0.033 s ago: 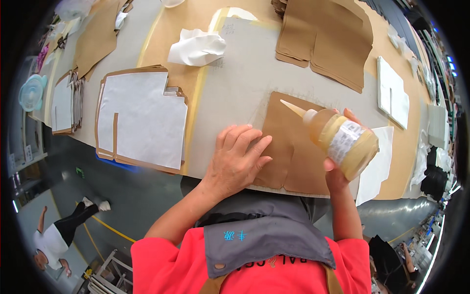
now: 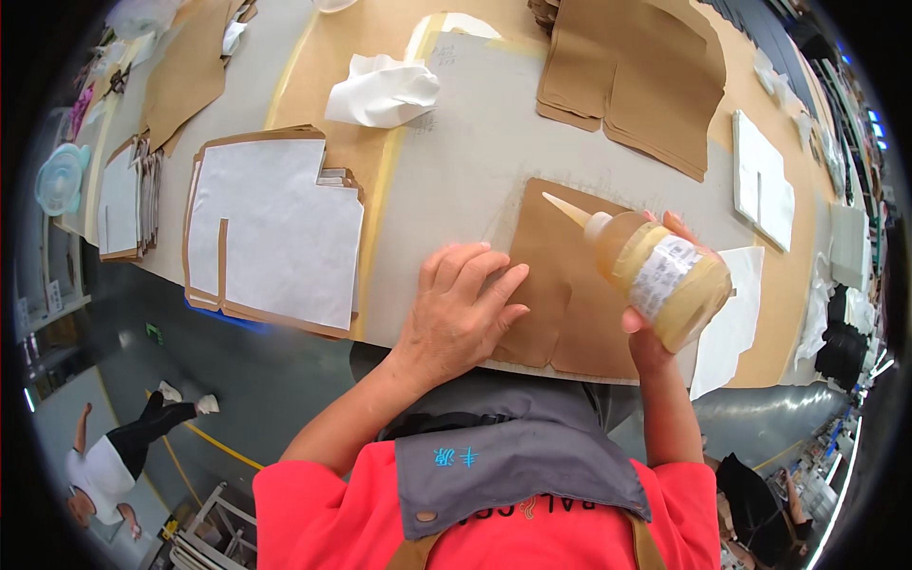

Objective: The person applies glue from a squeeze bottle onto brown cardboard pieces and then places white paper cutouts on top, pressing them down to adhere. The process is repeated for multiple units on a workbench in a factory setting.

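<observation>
Right now the left hand (image 2: pixel 456 313) lies flat, palm down, fingers spread, pressing on the near-left part of a brown kraft-paper cut piece (image 2: pixel 570 285) that rests at the near edge of the long grey-and-tan worktable (image 2: pixel 446 180). Nothing is pinched in it; it just holds the sheet down.

The right hand (image 2: pixel 651 328) is wrapped round a clear squeeze bottle of yellowish glue w/ a white label (image 2: pixel 665 275), fingers closed on its body, thumb below. Bottle is tilted, its cream cone nozzle (image 2: pixel 565 209) pointing up-left, tip over the far-left corner of the brown piece; can't tell if the tip touches the paper.

Rel. to the brown piece:
- just right of it, partly under the bottle: a white sheet (image 2: pixel 731 323).
- left, near: a stack of white panels on brown backing w/ a slot cut in (image 2: pixel 271 233).
- beyond it: a crumpled white cloth (image 2: pixel 385 90).
- beyond-right: a pile of folded brown paper pieces (image 2: pixel 632 76).
- far right: white folded pieces (image 2: pixel 760 180).
- far left, past the stack: a light blue round lid-like thing (image 2: pixel 59 176).

Another person in a white top (image 2: pixel 104 470) stands on the floor, well left and below the table edge.
</observation>
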{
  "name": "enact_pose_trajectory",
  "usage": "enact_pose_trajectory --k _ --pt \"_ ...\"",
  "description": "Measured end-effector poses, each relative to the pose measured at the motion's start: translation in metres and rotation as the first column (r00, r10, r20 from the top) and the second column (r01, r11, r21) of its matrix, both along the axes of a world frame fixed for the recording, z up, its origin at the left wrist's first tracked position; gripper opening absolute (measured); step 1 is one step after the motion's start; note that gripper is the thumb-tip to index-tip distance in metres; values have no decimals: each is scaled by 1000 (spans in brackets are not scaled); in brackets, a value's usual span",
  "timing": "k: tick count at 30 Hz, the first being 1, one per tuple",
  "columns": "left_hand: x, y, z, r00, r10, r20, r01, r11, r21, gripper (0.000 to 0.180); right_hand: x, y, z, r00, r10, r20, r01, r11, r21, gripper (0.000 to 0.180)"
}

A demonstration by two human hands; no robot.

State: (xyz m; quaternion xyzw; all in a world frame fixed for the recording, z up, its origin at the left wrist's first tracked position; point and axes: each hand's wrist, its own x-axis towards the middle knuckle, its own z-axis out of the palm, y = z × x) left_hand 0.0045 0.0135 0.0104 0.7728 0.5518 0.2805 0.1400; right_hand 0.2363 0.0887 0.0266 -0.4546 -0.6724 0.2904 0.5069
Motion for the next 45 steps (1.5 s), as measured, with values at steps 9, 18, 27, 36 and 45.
enact_pose_trajectory --k 9,18,27,36,45 --pt "-1 0 -2 1000 14 9 -14 999 -35 38 -6 11 -6 982 131 139 -147 983 114 90" --pt "-1 0 -2 1000 10 8 -10 1000 -28 39 12 0 -4 929 184 322 -211 976 53 103" --pt "0 0 -2 1000 12 -20 -13 999 -34 37 37 -8 -5 955 82 284 -125 983 135 98" --pt "1 0 -1 1000 15 -13 -16 998 -54 38 75 -19 -10 952 -57 300 3 984 179 99" --pt "3 0 1 998 32 -59 -35 999 -39 34 99 -29 -11 951 -270 153 242 954 177 104"
